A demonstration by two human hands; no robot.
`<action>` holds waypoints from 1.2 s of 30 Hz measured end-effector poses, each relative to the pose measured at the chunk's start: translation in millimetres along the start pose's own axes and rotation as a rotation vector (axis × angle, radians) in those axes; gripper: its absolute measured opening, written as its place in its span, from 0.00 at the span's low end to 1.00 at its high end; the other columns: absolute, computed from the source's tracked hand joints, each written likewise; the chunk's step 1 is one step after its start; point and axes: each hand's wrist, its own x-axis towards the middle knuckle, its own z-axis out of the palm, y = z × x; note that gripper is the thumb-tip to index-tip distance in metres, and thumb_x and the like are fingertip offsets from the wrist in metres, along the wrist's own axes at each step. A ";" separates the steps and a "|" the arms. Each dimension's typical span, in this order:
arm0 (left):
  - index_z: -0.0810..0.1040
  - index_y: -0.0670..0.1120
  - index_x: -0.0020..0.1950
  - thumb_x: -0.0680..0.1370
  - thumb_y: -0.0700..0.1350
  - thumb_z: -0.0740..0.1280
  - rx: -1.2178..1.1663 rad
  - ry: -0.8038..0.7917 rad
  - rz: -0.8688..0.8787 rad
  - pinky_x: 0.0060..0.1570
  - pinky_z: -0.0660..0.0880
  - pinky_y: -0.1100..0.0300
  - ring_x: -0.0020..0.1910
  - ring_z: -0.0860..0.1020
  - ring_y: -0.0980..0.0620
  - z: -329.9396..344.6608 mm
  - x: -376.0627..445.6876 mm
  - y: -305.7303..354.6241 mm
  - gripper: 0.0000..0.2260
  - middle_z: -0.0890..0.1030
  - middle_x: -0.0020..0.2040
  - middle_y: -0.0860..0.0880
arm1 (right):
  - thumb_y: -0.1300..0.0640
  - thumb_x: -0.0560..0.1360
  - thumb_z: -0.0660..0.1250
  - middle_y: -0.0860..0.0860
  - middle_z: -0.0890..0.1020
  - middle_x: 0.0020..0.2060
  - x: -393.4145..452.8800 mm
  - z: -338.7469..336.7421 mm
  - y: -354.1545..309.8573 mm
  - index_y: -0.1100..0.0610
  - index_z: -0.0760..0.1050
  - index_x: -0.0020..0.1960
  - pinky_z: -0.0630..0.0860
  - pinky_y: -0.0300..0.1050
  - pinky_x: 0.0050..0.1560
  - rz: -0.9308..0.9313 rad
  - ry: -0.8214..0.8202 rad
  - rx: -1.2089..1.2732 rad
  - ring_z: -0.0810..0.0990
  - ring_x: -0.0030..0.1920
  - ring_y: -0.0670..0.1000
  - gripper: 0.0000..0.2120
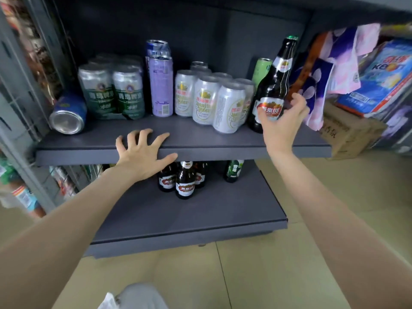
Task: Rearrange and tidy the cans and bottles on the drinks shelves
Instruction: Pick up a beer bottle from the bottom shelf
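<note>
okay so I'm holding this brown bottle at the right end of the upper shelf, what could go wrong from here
1. The brown bottle in your right hand is tilted close beside the white cans; swinging it left could knock them.
2. The blue can lies on its side at the upper shelf's left end and might roll off.

Glossy glass bottle [270, 90] (matt shelf [200, 134])

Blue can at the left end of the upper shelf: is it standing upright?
No. The blue can lies on its side on the upper shelf, its silver end facing the camera, beside the upright green cans.
</note>
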 end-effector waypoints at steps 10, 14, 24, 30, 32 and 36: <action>0.50 0.63 0.74 0.76 0.67 0.49 0.001 -0.045 -0.022 0.71 0.43 0.43 0.74 0.48 0.46 -1.7 2.4 -0.3 0.27 0.51 0.76 0.51 | 0.53 0.64 0.77 0.56 0.69 0.66 64.3 32.3 10.2 0.58 0.57 0.70 0.65 0.57 0.66 0.382 -0.165 -0.020 0.70 0.65 0.58 0.42; 0.51 0.62 0.74 0.76 0.67 0.50 -0.015 -0.013 -0.012 0.71 0.44 0.42 0.74 0.49 0.46 -0.9 0.2 -1.0 0.27 0.52 0.75 0.51 | 0.55 0.63 0.78 0.55 0.71 0.65 50.9 10.4 4.4 0.58 0.56 0.71 0.68 0.48 0.65 0.321 -0.115 0.048 0.71 0.65 0.55 0.44; 0.71 0.44 0.67 0.77 0.57 0.53 -0.069 0.408 0.129 0.65 0.60 0.42 0.67 0.65 0.37 30.9 -28.6 -23.9 0.24 0.70 0.65 0.38 | 0.63 0.60 0.80 0.43 0.77 0.56 -55.4 -101.4 -29.0 0.49 0.65 0.62 0.72 0.40 0.60 0.097 -0.395 0.242 0.76 0.58 0.39 0.37; 0.68 0.46 0.69 0.77 0.54 0.55 0.064 0.554 0.157 0.68 0.55 0.46 0.64 0.67 0.38 39.1 -39.6 -78.9 0.23 0.72 0.64 0.39 | 0.62 0.57 0.82 0.38 0.78 0.48 -142.8 -66.7 -5.5 0.41 0.65 0.53 0.71 0.36 0.52 0.182 -0.769 0.097 0.77 0.51 0.36 0.36; 0.66 0.46 0.70 0.77 0.56 0.57 0.111 0.532 0.150 0.68 0.55 0.45 0.64 0.66 0.38 43.0 -37.1 -78.5 0.25 0.71 0.65 0.39 | 0.61 0.57 0.81 0.37 0.78 0.48 -165.1 -40.2 8.3 0.41 0.64 0.54 0.70 0.36 0.51 0.221 -0.874 0.065 0.77 0.50 0.38 0.36; 0.62 0.45 0.72 0.72 0.56 0.66 0.191 0.498 0.135 0.69 0.52 0.44 0.66 0.64 0.36 50.8 -35.2 -80.9 0.32 0.68 0.67 0.38 | 0.60 0.60 0.80 0.39 0.77 0.50 -204.2 19.8 37.7 0.46 0.62 0.59 0.69 0.34 0.51 0.278 -0.943 0.065 0.76 0.53 0.43 0.37</action>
